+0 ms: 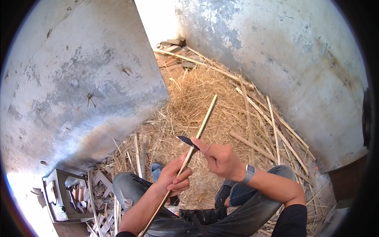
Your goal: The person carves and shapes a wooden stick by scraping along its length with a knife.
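Observation:
A long, narrow strip of split bamboo or wood [206, 117] slants up and away from my lap, pale on one face and dark along its edge. My left hand [175, 175] is wrapped round its middle, palm turned up. Just above, my right hand [222, 157] grips a knife [184, 140] whose dark blade lies across the strip, its tip pointing left. The right thumb or forefinger presses near the blade's back. The knife's handle is hidden inside the right fist. A watch [248, 173] with a grey band sits on my right wrist.
Curly shavings [197, 91] cover the floor ahead. Several long strips [272, 124] lie along the right wall [276, 47]. A metal frame box [65, 197] with scraps stands at lower left. A weathered wall [87, 79] rises on the left. Bricks [173, 46] lie by the bright doorway.

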`<state>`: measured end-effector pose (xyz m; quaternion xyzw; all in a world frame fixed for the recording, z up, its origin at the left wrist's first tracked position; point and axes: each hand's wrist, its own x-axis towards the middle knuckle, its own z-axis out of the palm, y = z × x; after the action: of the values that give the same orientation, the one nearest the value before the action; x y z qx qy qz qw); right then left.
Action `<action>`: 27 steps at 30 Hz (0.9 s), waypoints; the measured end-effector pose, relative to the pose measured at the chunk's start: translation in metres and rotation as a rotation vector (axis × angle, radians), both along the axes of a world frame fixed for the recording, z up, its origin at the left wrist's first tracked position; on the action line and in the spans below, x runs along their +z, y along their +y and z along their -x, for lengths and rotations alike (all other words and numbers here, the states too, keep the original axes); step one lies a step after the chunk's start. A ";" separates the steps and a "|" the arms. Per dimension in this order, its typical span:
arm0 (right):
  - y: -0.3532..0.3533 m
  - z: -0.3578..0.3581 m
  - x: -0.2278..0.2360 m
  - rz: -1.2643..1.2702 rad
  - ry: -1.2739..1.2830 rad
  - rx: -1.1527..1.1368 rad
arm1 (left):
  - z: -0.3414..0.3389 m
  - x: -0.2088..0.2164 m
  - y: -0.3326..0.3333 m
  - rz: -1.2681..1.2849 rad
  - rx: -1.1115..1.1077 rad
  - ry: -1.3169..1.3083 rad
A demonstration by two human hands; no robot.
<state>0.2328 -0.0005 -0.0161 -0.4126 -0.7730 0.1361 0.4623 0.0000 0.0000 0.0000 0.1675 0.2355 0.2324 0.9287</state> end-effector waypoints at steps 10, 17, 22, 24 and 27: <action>0.002 0.001 -0.009 -0.068 0.014 -0.010 | -0.001 -0.005 0.004 0.066 -0.012 -0.155; 0.017 -0.019 -0.005 0.141 0.079 -0.092 | 0.001 -0.011 0.005 0.101 -0.027 -0.106; 0.005 -0.003 0.005 -0.008 -0.098 -0.056 | 0.007 -0.013 0.003 0.120 0.041 -0.064; 0.022 -0.022 0.011 0.100 0.018 -0.150 | 0.003 -0.006 0.003 0.087 -0.017 -0.111; 0.022 -0.026 0.003 0.186 0.080 -0.258 | 0.000 -0.004 0.002 0.057 -0.032 -0.070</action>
<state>0.2592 0.0211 -0.0126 -0.5438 -0.6785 0.1628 0.4664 0.0002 0.0016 -0.0042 0.1365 0.2068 0.2162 0.9444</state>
